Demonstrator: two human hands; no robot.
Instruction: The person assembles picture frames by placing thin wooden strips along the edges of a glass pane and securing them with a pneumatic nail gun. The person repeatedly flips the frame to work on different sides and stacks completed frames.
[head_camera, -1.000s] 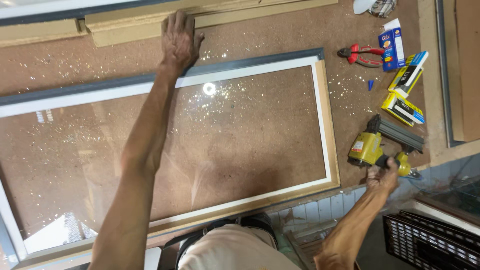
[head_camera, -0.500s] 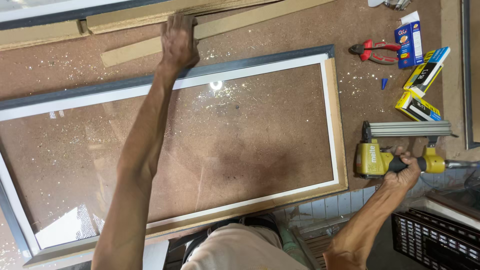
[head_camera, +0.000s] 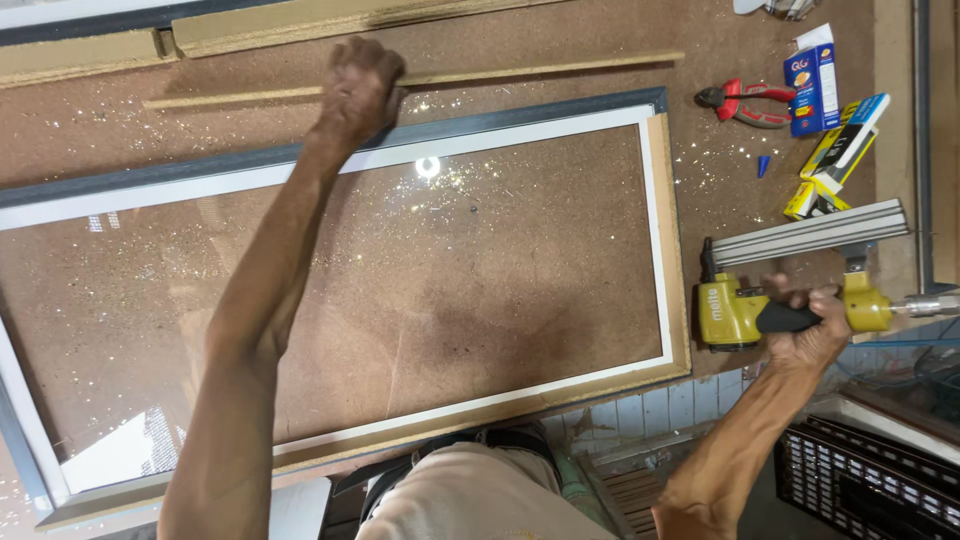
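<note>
Head camera shows the left hand curled over a thin wooden strip beside the glazed frame; whether it grips is unclear. Right hand clamps the yellow nail gun, its hose cut off at the edge

Left hand on glazed frame, right hand gripping nail gun

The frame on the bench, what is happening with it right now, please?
A person leans over a glazed frame lying flat on a brown board bench. The left hand rests on a thin wooden strip by the frame's far edge. The right hand grips a yellow nail gun beside the frame's right end. Red pliers and small boxes lie nearby.
</note>
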